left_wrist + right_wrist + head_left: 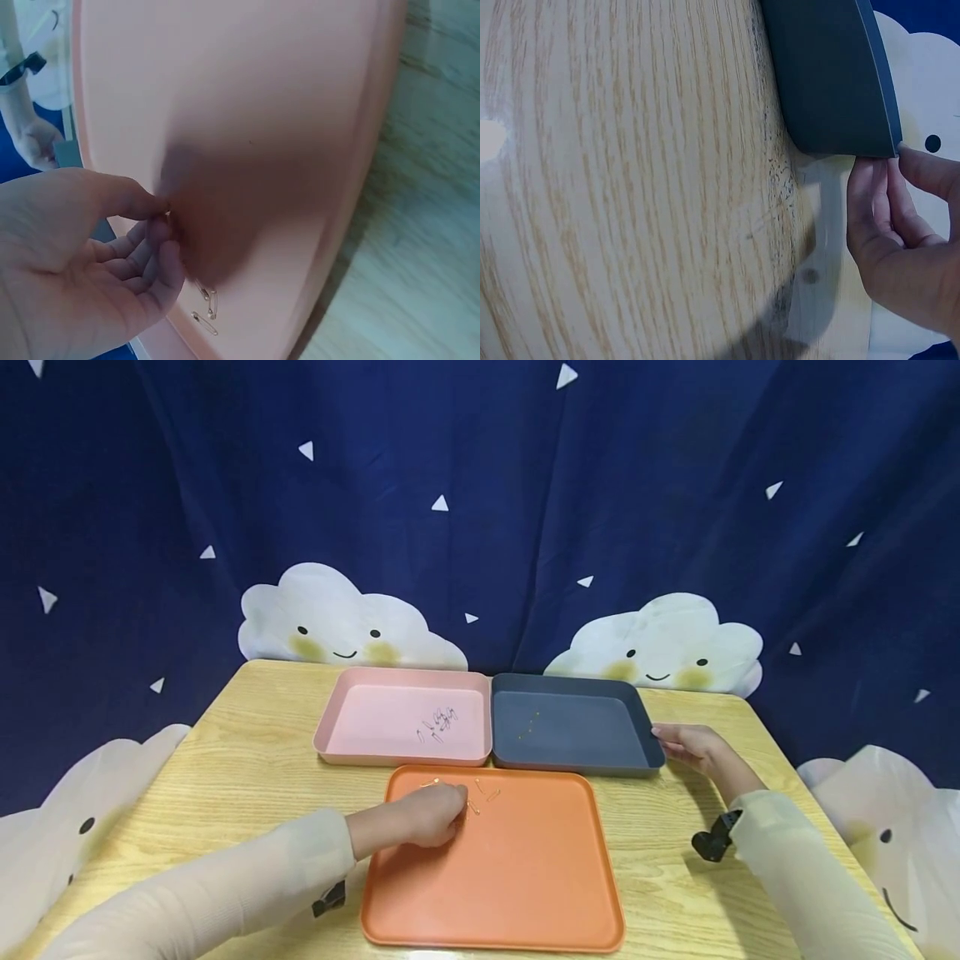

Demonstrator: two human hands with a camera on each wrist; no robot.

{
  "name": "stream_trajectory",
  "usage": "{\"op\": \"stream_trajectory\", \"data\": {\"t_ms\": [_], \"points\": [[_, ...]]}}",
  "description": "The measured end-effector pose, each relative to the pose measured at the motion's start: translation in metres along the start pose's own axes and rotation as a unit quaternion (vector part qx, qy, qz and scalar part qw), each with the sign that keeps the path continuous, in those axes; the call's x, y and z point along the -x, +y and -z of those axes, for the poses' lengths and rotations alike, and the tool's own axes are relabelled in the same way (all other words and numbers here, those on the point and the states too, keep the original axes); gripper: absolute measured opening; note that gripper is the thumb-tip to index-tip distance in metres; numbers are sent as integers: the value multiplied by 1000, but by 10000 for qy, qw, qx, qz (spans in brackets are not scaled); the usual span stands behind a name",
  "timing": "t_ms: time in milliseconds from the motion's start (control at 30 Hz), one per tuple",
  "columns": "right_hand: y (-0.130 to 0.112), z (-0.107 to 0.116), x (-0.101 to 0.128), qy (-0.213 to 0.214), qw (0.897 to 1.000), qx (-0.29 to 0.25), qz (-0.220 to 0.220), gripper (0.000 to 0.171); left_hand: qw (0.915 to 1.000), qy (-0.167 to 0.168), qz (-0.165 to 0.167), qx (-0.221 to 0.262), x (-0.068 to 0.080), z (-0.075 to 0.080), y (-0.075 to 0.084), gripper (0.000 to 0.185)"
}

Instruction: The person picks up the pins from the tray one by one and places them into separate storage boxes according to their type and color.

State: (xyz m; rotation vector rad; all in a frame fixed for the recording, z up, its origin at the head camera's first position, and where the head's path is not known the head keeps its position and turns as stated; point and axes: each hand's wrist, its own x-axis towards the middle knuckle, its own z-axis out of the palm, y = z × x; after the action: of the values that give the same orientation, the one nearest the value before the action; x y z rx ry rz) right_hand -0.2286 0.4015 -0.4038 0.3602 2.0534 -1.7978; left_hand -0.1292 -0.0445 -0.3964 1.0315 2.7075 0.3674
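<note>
Pinched between your left hand's [427, 814] thumb and fingertips: one small gold clip (barely visible), at the far edge of the orange tray [525, 893], beside loose gold clips [483, 795]. Your right hand [693, 745], fingers relaxed, touches the dark tray's [570, 731] right rim near the tabletop's [247, 760] right edge.

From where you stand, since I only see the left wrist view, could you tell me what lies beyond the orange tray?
Observer: Two trays sit behind the orange tray, side by side: a pink tray on the left and a grey tray on the right.
Operator: What is in them, please?
Observer: Dark clips lie in the pink tray, and a few gold clips in the grey tray.
Operator: And where is the right hand?
Observer: The right hand touches the grey tray's right rim.
</note>
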Motion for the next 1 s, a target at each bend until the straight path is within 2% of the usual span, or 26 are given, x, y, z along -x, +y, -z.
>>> {"op": "stream_trajectory", "data": {"t_ms": [133, 267, 367, 433, 533, 633, 767, 867, 1000], "points": [[0, -1, 0, -74, 9999, -68, 25, 28, 9991, 45, 10, 423, 0, 1, -2, 12], [-1, -1, 1, -67, 10000, -55, 16, 30, 9948, 192, 331, 939, 0, 7, -6, 18], [-1, -1, 2, 0, 10000, -22, -13, 31, 9894, 253, 562, 1313, -1, 14, -9, 18], [-2, -2, 2, 29, 10000, -33, -27, 31, 9821, 193, 703, 1736, -1, 17, -12, 15], [-2, -2, 2, 35, 10000, -45, -50, 30, 9586, 25, 983, 2671, -3, 20, -15, 10], [-3, -1, 1, 46, 10000, -47, -65, 30, 9229, -189, 1310, 3617, -6, 21, -19, 7], [-3, -1, 1, 88, 9999, -20, -76, 30, 8889, -320, 1632, 4269, -10, 21, -25, 10], [-3, -1, 1, 85, 9999, -29, -84, 30, 8720, -308, 1769, 4554, -13, 21, -30, 14], [-3, -1, 1, 81, 9999, -72, -113, 30, 8560, -330, 1775, 4844, -16, 22, -34, 19]]}}
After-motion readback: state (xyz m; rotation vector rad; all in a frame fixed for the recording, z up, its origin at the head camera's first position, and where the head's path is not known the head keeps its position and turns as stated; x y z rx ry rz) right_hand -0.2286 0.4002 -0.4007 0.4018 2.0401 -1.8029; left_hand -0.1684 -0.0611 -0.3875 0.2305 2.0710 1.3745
